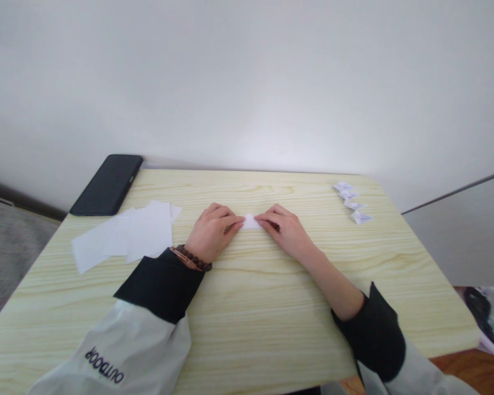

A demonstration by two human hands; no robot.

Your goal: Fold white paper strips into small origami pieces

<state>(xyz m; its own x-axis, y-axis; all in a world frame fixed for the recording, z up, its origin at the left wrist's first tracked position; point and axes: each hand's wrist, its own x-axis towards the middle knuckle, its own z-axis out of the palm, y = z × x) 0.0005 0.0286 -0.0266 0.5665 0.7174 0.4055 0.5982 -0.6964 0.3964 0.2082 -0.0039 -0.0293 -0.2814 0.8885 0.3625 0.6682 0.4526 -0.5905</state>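
A small folded piece of white paper [250,223] lies on the table between my two hands. My left hand [214,230] pinches its left end between thumb and fingertips. At the opposite end my right hand [286,230] has its thumb and fingers closed on the paper too. The fingertips cover both ends, so only the middle of the paper shows. A beaded bracelet [191,259] circles my left wrist.
Several loose white paper sheets [150,233] overlap left of my hands. A black tablet or large phone [107,185] lies at the back left corner. Several small folded paper boats [360,217] stand in a row at the back right. A white wall [247,82] borders the wooden table [263,323].
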